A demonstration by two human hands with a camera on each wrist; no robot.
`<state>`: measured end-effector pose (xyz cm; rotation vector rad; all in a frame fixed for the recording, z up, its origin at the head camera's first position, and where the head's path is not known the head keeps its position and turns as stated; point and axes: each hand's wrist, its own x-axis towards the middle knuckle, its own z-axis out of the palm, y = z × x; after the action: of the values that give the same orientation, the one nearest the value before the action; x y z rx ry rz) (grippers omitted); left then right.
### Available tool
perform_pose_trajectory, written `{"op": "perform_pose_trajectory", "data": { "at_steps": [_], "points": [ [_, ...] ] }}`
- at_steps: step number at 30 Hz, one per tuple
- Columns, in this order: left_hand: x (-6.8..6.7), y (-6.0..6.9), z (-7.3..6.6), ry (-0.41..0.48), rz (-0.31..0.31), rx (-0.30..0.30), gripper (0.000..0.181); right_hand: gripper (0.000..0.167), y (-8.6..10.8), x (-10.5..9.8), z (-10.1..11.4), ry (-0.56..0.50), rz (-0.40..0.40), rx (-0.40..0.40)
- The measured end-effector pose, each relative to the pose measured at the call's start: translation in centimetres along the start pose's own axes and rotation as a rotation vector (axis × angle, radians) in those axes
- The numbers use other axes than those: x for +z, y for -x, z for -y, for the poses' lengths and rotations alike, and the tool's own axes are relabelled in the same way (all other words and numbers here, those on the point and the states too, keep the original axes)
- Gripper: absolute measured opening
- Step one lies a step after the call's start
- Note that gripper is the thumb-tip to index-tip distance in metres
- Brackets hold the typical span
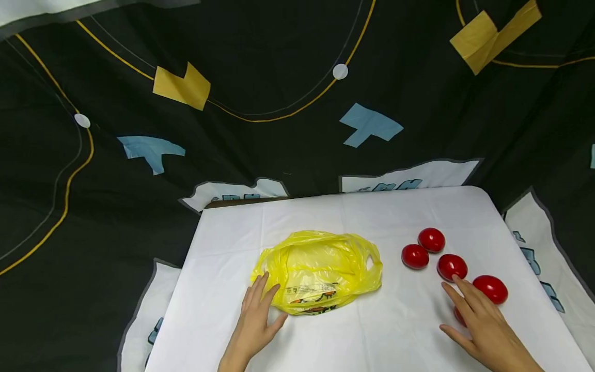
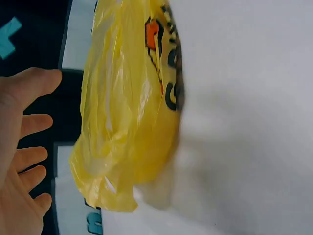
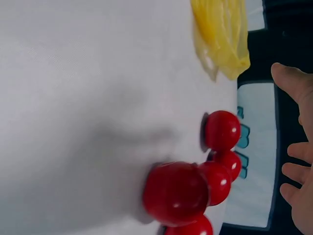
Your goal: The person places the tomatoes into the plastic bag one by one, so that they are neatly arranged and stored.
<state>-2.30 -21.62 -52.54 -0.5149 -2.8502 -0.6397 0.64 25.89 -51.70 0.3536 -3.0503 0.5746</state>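
A thin yellow plastic bag (image 1: 325, 263) with hand-hole handles lies spread on the white-covered table, its mouth toward the back. My left hand (image 1: 254, 321) hovers by the bag's near left corner, fingers spread and holding nothing; the left wrist view shows a gap between the fingers and the bag (image 2: 124, 105). Several glossy red round objects, perhaps tomatoes, sit on the right side, the nearest to the back being one red ball (image 1: 431, 240). Above the nearer ones is my right hand (image 1: 488, 326), fingers extended and holding nothing. It partly hides one red ball (image 1: 460, 316).
A white cloth (image 1: 386, 341) covers the table. Behind and at both sides hangs a dark curtain (image 1: 260, 155) with yellow, blue and white patterns, close to the table's back edge (image 1: 321, 198).
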Motion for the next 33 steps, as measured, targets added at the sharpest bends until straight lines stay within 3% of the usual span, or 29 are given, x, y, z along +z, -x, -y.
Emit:
{"op": "perform_pose_trajectory", "data": {
  "at_steps": [7, 21, 33],
  "points": [
    [0.3, -0.9, 1.9, 0.001, -0.07, -0.011, 0.06, 0.105, 0.1, 0.3, -1.0, -0.019, 0.047, 0.07],
    [1.6, -1.7, 3.6, 0.093, -0.057, -0.146, 0.067, 0.103, 0.4, 1.0, -1.9, -0.034, 0.038, 0.081],
    [3.2, -2.4, 5.3, 0.156, -0.016, -0.23, 0.074, 0.104, 1.0, 2.2, -3.6, -0.088, 0.112, 0.199]
  ]
}}
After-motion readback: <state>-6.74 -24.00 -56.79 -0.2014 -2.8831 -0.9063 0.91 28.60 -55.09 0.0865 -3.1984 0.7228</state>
